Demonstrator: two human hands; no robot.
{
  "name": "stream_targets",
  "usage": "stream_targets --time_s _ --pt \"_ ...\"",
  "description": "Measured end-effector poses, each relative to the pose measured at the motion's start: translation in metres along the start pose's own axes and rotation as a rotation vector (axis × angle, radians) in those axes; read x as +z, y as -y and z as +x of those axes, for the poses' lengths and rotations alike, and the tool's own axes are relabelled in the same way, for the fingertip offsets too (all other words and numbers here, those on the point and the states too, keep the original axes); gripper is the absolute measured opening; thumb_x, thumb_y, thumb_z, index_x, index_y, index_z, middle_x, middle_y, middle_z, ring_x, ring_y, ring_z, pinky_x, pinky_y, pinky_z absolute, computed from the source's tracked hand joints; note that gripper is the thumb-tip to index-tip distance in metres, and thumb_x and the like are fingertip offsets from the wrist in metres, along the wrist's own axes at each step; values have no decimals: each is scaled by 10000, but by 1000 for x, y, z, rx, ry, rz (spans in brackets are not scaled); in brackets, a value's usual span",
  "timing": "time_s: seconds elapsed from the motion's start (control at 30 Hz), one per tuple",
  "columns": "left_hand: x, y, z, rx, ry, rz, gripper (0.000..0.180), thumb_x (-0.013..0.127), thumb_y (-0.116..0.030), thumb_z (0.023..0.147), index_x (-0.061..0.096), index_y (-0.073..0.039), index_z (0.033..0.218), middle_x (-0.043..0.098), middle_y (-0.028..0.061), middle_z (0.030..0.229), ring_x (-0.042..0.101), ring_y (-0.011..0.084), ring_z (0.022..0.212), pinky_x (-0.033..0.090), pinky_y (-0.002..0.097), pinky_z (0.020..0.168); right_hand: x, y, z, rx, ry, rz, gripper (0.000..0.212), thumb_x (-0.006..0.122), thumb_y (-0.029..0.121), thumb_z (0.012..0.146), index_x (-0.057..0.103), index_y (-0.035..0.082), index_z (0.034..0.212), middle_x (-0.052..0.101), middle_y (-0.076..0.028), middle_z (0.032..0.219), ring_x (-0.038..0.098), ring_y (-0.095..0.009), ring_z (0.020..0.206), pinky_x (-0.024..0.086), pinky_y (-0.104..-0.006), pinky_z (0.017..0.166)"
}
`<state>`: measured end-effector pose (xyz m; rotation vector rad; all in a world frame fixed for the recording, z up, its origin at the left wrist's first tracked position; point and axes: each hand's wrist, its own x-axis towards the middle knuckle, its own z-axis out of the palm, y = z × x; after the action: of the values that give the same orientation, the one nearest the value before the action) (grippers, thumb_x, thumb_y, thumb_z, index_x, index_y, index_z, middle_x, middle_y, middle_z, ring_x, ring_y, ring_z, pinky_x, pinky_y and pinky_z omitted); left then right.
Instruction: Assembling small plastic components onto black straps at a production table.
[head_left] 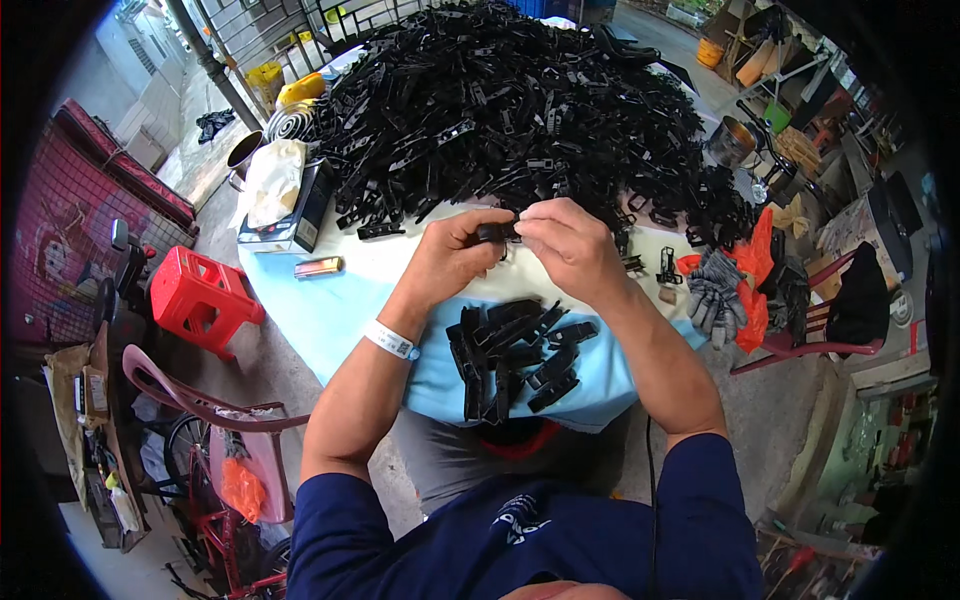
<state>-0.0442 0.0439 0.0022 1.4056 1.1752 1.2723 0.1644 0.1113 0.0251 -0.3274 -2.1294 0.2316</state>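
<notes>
Both hands meet over the middle of the table, around one small black plastic part (490, 232). My left hand (455, 255), with a white band on its wrist, has its fingers curled round the part. From the other side my right hand (572, 248) pinches the part's end between thumb and fingertips. Much of the part is hidden by the fingers, so its exact kind does not show. Just beyond the hands rises a large heap of similar black plastic parts (470, 110). Nearer my body, between my forearms, lies a smaller pile of black parts (515, 355) on the light blue cloth.
A box (300, 215) topped by a crumpled white bag and a lighter (318, 267) lie at the left. Grey gloves (715, 295) and orange plastic (755, 260) hang at the right edge. Red stool (200, 300) and pink chair (250, 455) stand left of the table.
</notes>
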Motion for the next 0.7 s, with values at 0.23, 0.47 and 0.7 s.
stream_targets --time_s 0.23,0.47,0.7 --pt "5 -10 -3 -34 -2 118 308 568 -131 978 687 -7 1232 666 18 802 593 74 691 508 251 634 10 6 -3 -74 2 12 239 794 -21 754 723 19 979 701 -103 977 704 -276 865 592 -360 728" --pt "5 -5 1 -36 57 21 268 589 -107 959 682 -9 1191 646 3 828 562 60 690 482 235 618 2 4 -3 50 44 115 295 829 62 775 711 27 1044 728 -101 968 704 -286 888 582 -379 750" --pt "-5 1 1 -18 -123 84 135 586 -44 919 698 4 978 602 -20 727 514 53 664 432 229 606 -52 -64 -15 476 -142 -369 290 689 91 861 700 53 1149 714 -165 1148 668 -350 1093 530 -419 961"
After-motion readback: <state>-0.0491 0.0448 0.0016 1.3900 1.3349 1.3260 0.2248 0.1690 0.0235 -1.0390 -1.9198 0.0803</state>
